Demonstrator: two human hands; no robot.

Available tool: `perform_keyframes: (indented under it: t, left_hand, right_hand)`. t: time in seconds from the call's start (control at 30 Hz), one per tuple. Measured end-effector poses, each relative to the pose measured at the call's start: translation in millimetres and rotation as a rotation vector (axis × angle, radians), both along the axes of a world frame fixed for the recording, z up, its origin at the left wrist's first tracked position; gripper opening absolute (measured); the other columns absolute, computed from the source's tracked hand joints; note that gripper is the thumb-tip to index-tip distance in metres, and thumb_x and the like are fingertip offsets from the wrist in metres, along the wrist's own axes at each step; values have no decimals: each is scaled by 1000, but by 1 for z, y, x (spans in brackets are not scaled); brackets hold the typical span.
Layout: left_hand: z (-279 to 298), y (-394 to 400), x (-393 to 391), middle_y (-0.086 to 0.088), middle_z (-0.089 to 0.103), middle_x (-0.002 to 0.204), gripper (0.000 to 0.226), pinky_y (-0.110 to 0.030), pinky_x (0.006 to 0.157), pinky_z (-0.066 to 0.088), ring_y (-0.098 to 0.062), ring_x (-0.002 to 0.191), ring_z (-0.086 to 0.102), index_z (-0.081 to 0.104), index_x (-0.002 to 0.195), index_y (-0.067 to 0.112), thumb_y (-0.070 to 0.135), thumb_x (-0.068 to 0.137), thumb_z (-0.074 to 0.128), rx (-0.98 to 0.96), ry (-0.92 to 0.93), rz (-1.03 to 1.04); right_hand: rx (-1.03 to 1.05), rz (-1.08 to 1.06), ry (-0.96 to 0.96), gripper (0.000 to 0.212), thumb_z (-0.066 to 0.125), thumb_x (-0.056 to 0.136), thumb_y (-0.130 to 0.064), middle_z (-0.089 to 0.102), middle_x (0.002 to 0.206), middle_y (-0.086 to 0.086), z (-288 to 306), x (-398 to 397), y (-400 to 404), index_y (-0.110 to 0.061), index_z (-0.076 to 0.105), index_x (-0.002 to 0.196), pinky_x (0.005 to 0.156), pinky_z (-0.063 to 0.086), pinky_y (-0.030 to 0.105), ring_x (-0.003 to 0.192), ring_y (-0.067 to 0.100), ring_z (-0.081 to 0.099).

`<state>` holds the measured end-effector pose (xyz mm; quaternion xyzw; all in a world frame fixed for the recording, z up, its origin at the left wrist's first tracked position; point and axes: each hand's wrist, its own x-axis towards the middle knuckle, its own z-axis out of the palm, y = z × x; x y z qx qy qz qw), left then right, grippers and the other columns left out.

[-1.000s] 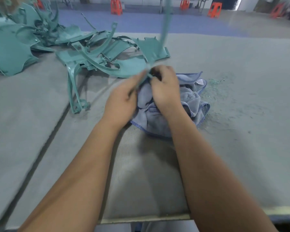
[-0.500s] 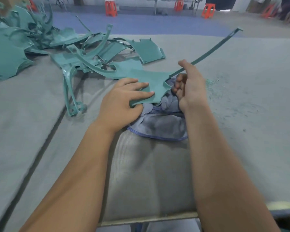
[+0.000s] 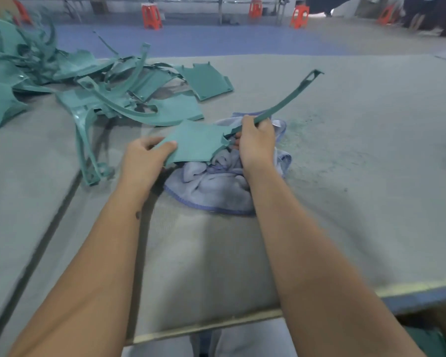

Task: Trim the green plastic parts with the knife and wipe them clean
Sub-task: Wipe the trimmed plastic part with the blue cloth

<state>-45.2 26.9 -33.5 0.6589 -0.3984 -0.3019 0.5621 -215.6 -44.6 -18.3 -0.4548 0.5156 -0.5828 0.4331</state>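
I hold one green plastic part [image 3: 197, 143] over a crumpled blue cloth [image 3: 216, 186] on the grey table. My left hand [image 3: 144, 161] pinches the flat plate end of the part, thumb on top. My right hand [image 3: 255, 145] grips the base of the part's long thin arm, which points up and to the right and ends in a small loop [image 3: 310, 77]. No knife is visible.
A heap of green plastic parts [image 3: 93, 83] covers the table's far left, with a long bracket [image 3: 88, 155] lying beside my left hand. Green shavings [image 3: 301, 124] dust the felt right of the cloth. Orange stools [image 3: 151, 15] stand on the floor beyond the table edge [image 3: 216, 328].
The part has swung down from upright and now lies flatter across the cloth. My left hand shifted left along the plate, from pressing on it to pinching its edge. My right hand still holds the thin arm.
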Motion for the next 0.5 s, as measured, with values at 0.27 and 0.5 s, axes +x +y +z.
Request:
perform_keyframes:
  t: [0.27,0.5]
  left_hand:
    - [34,19,-35,-4,65,115,43,-34,96,52,-13,112,62,62,121,24,28,79,74,-246,-80,-76]
    - [59,24,-166,13,74,98,30,-20,79,54,-2,93,68,63,114,22,1,93,57,-250,-26,-619]
  right_hand:
    - [-12,-17,-348,14,47,93,-8,56,65,11,34,-51,41,-6,58,85,40,43,21,45,17,51]
    - [-19,-367,-522,8,52,91,-11,49,62,8,42,-180,92,-8,53,84,40,37,19,44,16,40]
